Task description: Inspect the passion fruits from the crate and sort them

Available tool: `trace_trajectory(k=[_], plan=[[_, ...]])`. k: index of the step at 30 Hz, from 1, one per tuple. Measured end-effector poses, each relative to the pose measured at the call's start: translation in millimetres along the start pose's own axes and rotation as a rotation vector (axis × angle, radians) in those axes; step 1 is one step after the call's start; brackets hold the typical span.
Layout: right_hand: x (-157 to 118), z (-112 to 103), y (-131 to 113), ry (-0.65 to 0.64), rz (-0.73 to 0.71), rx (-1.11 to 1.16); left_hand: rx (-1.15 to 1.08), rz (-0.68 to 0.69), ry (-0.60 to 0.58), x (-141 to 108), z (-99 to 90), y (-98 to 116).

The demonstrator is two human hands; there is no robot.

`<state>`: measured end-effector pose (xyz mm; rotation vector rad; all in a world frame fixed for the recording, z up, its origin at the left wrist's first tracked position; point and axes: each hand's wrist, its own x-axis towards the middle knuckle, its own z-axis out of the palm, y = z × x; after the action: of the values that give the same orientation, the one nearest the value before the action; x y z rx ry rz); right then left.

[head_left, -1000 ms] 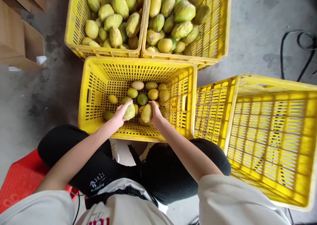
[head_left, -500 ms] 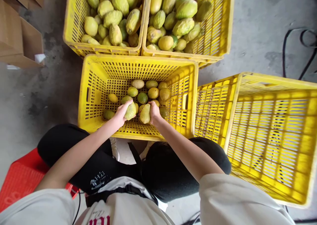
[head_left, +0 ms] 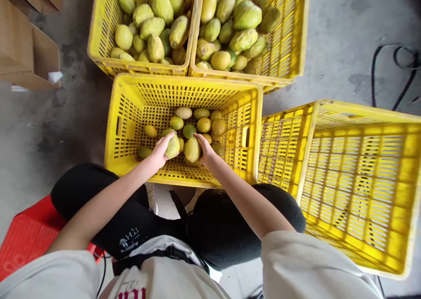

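Nearest: pale shirt, then black trousers, knees spread at the near side of the front crate; red plastic piece by the left leg. Both arms reach over the crate's near rim. Left hand grasping a yellow-green fruit, thumb along its upper side. Right hand closed about a rounder yellowish fruit, held from its right side. The two fruits are close but apart, both inside the crate outline; whether either touches the crate floor, cannot tell. Beyond the hands, loose fruits, mostly to the right of centre; a dark green fruit among them, a small yellow fruit off to the left. Right of the front crate, a side crate, set at an angle. Farther out, back left crate and back right crate, side by side, heaped with green and yellow fruits. Grey floor around; cardboard box far left, black cable far right.
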<state>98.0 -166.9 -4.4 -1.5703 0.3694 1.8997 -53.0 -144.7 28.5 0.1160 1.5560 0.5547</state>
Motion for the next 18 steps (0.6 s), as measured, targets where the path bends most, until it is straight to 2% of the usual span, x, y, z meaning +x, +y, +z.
trace_trajectory(k=[4, 9, 14, 18], plan=[[-1.0, -1.5, -2.8, -0.015, 0.041, 0.010, 0.012, -0.042, -0.023, -4.7, 3.5, 2.2], [1.0, 1.9, -2.0, -0.069, -0.045, -0.030, 0.048, -0.023, -0.022, -3.9, 4.1, 2.0], [-4.6, 4.2, -2.2, -0.110, -0.040, -0.041, 0.024, -0.048, 0.030, -0.4, 2.0, 3.1], [-11.3, 5.6, -4.7, -0.106, -0.049, -0.015, 0.064, -0.017, -0.001, -2.4, 1.7, 3.3]])
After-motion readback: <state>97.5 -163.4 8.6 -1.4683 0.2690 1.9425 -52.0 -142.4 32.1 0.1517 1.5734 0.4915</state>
